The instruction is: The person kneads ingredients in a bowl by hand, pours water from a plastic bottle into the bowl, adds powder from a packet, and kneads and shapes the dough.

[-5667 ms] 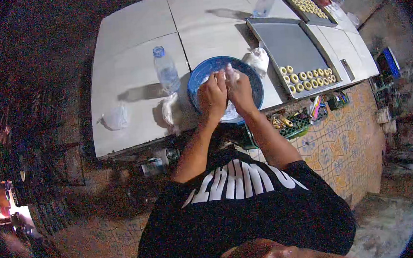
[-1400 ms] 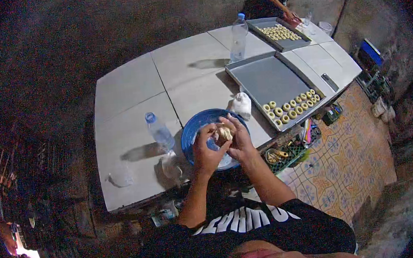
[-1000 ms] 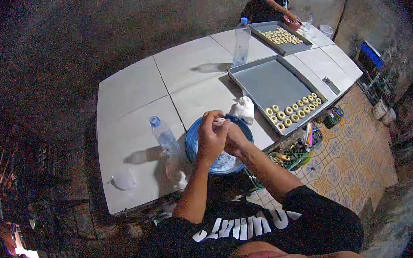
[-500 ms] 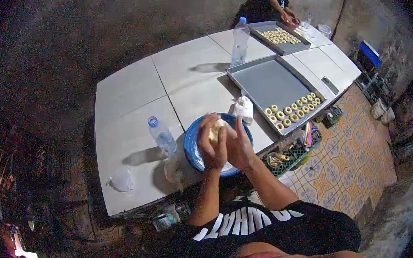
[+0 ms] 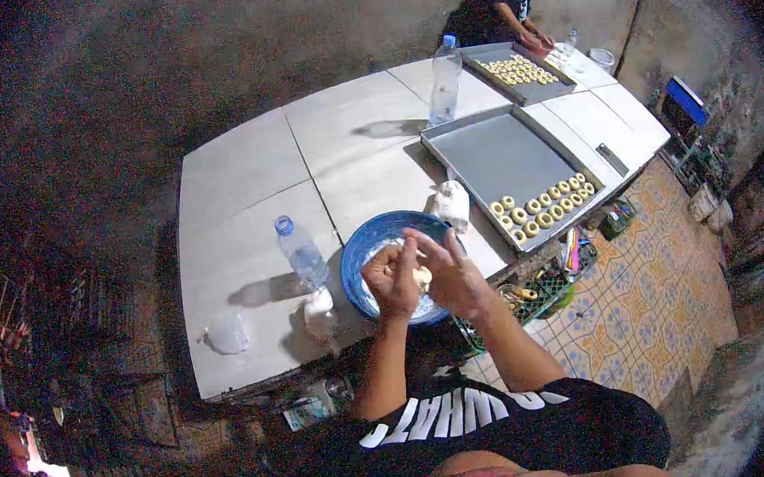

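Observation:
Both my hands are over the blue bowl (image 5: 354,282), which has white powder inside. The fingers of my left hand (image 5: 389,280) are curled in, and what they hold, if anything, is hidden. My right hand (image 5: 456,279) has its fingers apart, its fingertips near my left thumb. A pale lump of dough (image 5: 423,278) shows between the two hands; whether it rests in the bowl or touches a hand, I cannot tell. A white bag (image 5: 450,205) stands against the bowl's far right side.
An open bottle (image 5: 301,253) and small bags (image 5: 320,314) (image 5: 227,333) are at the left. To the right lie a tray (image 5: 502,151) with ring-shaped dough pieces, a capped bottle (image 5: 445,78) and a second tray (image 5: 528,89). A person (image 5: 507,9) works at the far end.
My hands were pressed round the dough and have now parted. The dough shows lower, between them. My right hand's fingers have spread, and my left hand's fingers have curled.

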Demonstrator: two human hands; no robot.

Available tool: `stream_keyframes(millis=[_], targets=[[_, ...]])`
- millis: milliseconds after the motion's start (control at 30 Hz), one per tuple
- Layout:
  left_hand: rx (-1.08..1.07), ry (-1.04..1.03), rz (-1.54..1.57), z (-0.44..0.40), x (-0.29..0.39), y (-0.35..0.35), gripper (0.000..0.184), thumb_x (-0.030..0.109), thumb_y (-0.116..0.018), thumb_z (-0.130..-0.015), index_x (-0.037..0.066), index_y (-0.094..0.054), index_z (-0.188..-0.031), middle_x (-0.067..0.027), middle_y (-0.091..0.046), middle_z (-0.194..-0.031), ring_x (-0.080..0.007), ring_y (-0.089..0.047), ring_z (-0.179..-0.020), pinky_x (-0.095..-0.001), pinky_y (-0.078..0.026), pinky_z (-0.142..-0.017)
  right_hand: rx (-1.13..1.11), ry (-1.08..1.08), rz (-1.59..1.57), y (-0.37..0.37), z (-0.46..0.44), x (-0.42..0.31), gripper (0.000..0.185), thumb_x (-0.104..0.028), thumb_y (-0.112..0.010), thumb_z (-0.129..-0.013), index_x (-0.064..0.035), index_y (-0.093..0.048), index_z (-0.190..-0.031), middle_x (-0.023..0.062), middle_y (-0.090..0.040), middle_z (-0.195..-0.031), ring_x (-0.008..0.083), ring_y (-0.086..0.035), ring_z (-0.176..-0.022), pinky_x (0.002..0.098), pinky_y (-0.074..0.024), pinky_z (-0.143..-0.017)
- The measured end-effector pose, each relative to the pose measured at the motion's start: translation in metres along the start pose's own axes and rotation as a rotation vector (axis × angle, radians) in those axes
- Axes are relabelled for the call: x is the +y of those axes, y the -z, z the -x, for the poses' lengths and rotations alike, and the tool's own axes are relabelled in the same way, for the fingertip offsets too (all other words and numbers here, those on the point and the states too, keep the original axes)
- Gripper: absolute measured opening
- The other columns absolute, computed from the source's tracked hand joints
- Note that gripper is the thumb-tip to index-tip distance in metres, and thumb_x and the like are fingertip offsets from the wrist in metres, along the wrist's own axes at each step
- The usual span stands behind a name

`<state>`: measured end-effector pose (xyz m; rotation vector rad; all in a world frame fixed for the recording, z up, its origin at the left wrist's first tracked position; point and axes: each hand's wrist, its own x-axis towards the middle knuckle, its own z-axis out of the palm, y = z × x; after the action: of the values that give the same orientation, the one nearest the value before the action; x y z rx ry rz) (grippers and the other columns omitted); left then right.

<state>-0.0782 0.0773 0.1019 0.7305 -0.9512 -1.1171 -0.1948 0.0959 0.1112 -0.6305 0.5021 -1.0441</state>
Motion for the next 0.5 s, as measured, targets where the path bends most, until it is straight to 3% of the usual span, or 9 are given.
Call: stream_keyframes(millis=[33, 133, 233, 267, 333, 433, 500], targets=[[0.004, -0.014, -0.064, 0.002, -0.001, -0.002, 0.039, 0.018, -0.066, -0.092, 0.004, -0.053, -0.058, 0.0007, -0.058, -0.060, -0.0049, -0.051, -0.057, -0.0235, -0.039, -0.051, 0.041, -0.017, -0.002, -0.003, 0.001, 0.001, 0.078, -0.071, -0.030, -0.093, -0.0157, -0.036, -0.148, 0.0072, -0.045, -0.142, 0.0232, -0.037, -0.135, 0.0409, -0.0302, -0.110], [-0.219, 0.038, -0.211, 0.005, 0.000, -0.002, 0.030, 0.027, -0.068, -0.091, 0.003, -0.058, -0.075, -0.0031, -0.061, -0.072, -0.0101, -0.055, -0.069, -0.0292, -0.043, -0.063, 0.118, 0.007, 0.021, -0.013, 0.008, 0.002, 0.073, -0.067, -0.034, -0.095, -0.0133, -0.040, -0.144, 0.0126, -0.051, -0.136, 0.0256, -0.048, -0.126, 0.0419, -0.0406, -0.104], [-0.405, -0.202, -0.453, 0.005, -0.020, 0.000, 0.040, 0.040, -0.067, -0.089, 0.004, -0.057, -0.102, -0.0051, -0.059, -0.089, -0.0123, -0.054, -0.080, -0.0305, -0.045, -0.070, 0.145, 0.011, -0.133, 0.026, -0.009, 0.018, 0.062, -0.057, -0.036, -0.099, -0.0104, -0.045, -0.138, 0.0178, -0.058, -0.128, 0.0286, -0.058, -0.115, 0.0418, -0.0456, -0.101], [-0.522, -0.220, -0.394, -0.001, -0.040, 0.005, 0.053, 0.046, -0.063, -0.090, 0.006, -0.046, -0.121, -0.0109, -0.053, -0.105, -0.0202, -0.052, -0.094, -0.0369, -0.043, -0.082, 0.125, 0.044, -0.151, 0.030, -0.009, 0.016, 0.059, -0.054, -0.039, -0.099, -0.0075, -0.046, -0.135, 0.0177, -0.058, -0.126, 0.0286, -0.060, -0.113, 0.0408, -0.0465, -0.100], [-0.427, -0.446, -0.781, -0.001, -0.022, 0.002, 0.044, 0.032, -0.060, -0.093, 0.005, -0.045, -0.124, -0.0182, -0.050, -0.117, -0.0306, -0.049, -0.108, -0.0434, -0.038, -0.094, 0.212, 0.043, -0.051, 0.017, 0.005, 0.001, 0.055, -0.048, -0.046, -0.099, -0.0042, -0.048, -0.132, 0.0160, -0.059, -0.125, 0.0262, -0.059, -0.114, 0.0384, -0.0469, -0.099], [-0.179, -0.548, -0.971, 0.002, -0.012, 0.001, 0.041, 0.020, -0.059, -0.091, 0.005, -0.045, -0.127, -0.0224, -0.047, -0.126, -0.0381, -0.045, -0.119, -0.0480, -0.032, -0.102, 0.058, 0.196, -0.037, 0.000, 0.008, -0.005, 0.043, -0.035, -0.056, -0.096, -0.0039, -0.051, -0.125, 0.0110, -0.061, -0.115, 0.0218, -0.060, -0.108, 0.0348, -0.0481, -0.095], [-0.134, -0.495, -0.959, 0.003, -0.014, 0.003, 0.042, 0.013, -0.058, -0.089, 0.005, -0.045, -0.128, -0.0232, -0.045, -0.131, -0.0386, -0.042, -0.124, -0.0487, -0.029, -0.105, 0.073, 0.185, 0.107, 0.010, 0.004, 0.003, 0.036, -0.029, -0.061, -0.093, -0.0059, -0.052, -0.120, 0.0073, -0.060, -0.108, 0.0186, -0.059, -0.103, 0.0330, -0.0483, -0.092]])
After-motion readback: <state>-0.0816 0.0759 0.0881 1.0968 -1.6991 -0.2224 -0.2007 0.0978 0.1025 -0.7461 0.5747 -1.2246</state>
